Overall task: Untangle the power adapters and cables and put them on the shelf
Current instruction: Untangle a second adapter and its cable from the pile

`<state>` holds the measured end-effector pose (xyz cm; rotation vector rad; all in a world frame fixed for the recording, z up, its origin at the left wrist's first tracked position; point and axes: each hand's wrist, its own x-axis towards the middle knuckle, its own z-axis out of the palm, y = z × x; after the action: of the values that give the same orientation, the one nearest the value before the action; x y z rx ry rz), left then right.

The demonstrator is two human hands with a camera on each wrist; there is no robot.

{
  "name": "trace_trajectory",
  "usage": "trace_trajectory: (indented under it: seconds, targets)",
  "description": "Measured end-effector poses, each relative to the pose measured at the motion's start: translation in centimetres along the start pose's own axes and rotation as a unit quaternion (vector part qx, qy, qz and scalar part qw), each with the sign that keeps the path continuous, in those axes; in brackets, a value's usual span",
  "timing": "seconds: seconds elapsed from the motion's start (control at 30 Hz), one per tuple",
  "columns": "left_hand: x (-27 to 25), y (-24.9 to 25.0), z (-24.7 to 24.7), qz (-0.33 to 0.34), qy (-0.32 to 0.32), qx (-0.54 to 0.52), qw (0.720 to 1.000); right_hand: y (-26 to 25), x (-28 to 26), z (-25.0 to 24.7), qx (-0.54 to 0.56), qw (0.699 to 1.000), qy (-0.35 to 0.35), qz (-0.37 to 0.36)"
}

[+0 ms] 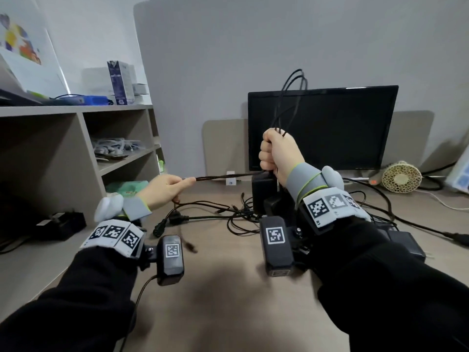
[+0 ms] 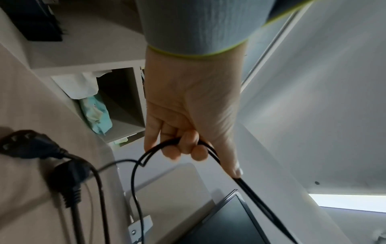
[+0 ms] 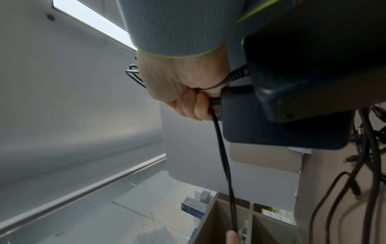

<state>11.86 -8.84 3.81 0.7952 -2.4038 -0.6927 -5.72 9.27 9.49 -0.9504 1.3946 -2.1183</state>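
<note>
My right hand (image 1: 275, 151) is raised in front of the monitor, fist curled round a bundle of black cable (image 1: 289, 102) whose loops stick up above it. Below that fist hang two black power adapters (image 1: 262, 191), seen close in the right wrist view as dark blocks (image 3: 282, 118). A stretch of the same black cable (image 1: 223, 176) runs taut leftward to my left hand (image 1: 167, 189), which pinches it between thumb and curled fingers (image 2: 188, 145). More black cables and plugs (image 1: 203, 214) lie tangled on the desk (image 1: 228, 288). The grey shelf unit (image 1: 76, 110) stands at the left.
A black monitor (image 1: 322, 128) stands behind my right hand. A small round fan (image 1: 401, 177) and more cables lie at the right. The shelf compartments hold white cables, a green packet and boxes on top. Another black adapter (image 1: 61, 224) sits on the desk by the shelf foot.
</note>
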Motion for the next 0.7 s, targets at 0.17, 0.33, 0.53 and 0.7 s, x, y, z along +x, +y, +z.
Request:
trace_trajectory:
  seconds: [0.17, 0.33, 0.53, 0.7]
  targets:
    - [0.2, 2.9, -2.1, 0.078, 0.102, -0.003, 0.992, 2.7, 0.3, 2.5, -0.271, 0.958, -0.087, -0.037]
    - [0.0, 7.1, -2.2, 0.144, 0.123, -0.020, 0.982, 4.4, 0.2, 4.6, -0.406, 0.899, -0.150, -0.070]
    - [1.3, 3.7, -2.2, 0.127, 0.082, -0.059, 0.987, 5.0, 2.3, 4.2, -0.328, 0.937, -0.100, -0.066]
    - [3.1, -2.5, -1.1, 0.002, 0.070, -0.126, 0.990, 5.1, 4.0, 3.2, -0.265, 0.960, -0.070, -0.048]
